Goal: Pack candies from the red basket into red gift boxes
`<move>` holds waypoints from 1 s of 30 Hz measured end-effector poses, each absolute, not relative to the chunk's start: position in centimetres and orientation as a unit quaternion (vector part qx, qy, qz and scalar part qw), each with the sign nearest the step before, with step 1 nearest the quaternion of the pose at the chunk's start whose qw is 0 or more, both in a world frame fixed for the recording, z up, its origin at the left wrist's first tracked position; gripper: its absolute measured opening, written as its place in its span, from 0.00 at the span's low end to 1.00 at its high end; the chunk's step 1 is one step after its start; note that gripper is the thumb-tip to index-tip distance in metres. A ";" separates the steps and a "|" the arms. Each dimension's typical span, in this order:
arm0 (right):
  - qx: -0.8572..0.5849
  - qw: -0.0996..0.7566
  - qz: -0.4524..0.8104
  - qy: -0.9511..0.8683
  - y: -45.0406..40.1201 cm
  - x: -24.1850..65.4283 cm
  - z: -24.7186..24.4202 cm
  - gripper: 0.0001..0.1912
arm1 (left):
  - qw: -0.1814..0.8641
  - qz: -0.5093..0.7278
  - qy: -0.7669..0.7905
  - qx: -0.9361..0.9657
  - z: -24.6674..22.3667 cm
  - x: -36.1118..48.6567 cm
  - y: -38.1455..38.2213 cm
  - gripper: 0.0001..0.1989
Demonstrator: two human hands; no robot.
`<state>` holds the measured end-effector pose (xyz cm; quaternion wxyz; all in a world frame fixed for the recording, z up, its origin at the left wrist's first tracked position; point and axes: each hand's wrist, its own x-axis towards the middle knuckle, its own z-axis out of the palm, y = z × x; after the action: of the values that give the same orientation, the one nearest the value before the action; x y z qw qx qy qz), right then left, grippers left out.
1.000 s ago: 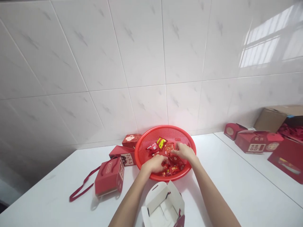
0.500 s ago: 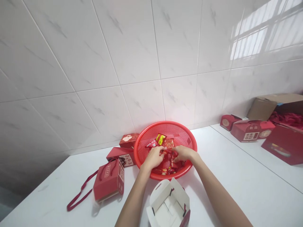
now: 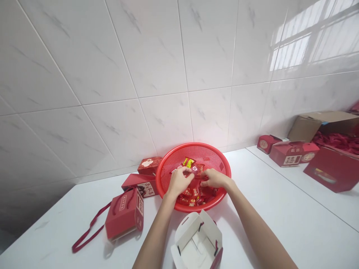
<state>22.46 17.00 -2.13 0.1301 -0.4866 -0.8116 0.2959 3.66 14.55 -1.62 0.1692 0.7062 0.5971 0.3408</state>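
A red perforated plastic basket (image 3: 193,146) holds a heap of red-wrapped candies (image 3: 193,194) and a yellow-and-red packet (image 3: 189,162). Both my hands are inside it. My left hand (image 3: 179,182) is closed, its thumb and fingertips on a small red candy packet (image 3: 196,169) with a round white mark. My right hand (image 3: 215,178) reaches in from the right with fingers curled down among the wrappers; whatever lies under its fingertips is hidden. Between my forearms, in front of the basket, stands an open box (image 3: 186,226) with a white inside and dark ribbon ends showing.
To the left are a red gift box (image 3: 123,213) with a ribbon strap (image 3: 89,233) and two red boxes (image 3: 140,183) (image 3: 150,165) against the basket. Several small red boxes (image 3: 286,154) and a cardboard carton (image 3: 305,127) stand right, by the tiled wall (image 3: 162,74).
My left hand has shifted slightly over the heap, and a red packet with a white mark now shows at its fingertips. My right hand stays among the candies. The view has turned slightly.
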 end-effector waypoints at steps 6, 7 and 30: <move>-0.489 0.282 0.314 -0.764 17.6 22.7 -2.3 0.12 | 0.184 0.431 0.586 0.661 -1.6 3.4 14.7 0.02; -0.491 0.304 0.316 -0.752 17.7 22.8 -2.4 0.14 | 0.182 0.444 0.580 0.658 -1.6 3.3 14.7 0.02; -0.413 0.416 0.444 -0.678 17.7 22.8 -1.8 0.22 | 0.283 0.080 0.463 0.836 -2.3 3.9 13.0 0.13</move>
<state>22.79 17.66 -1.80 0.4159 -0.4128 -0.6782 0.4436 3.89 12.95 -2.29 0.2826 0.8361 0.4633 0.0802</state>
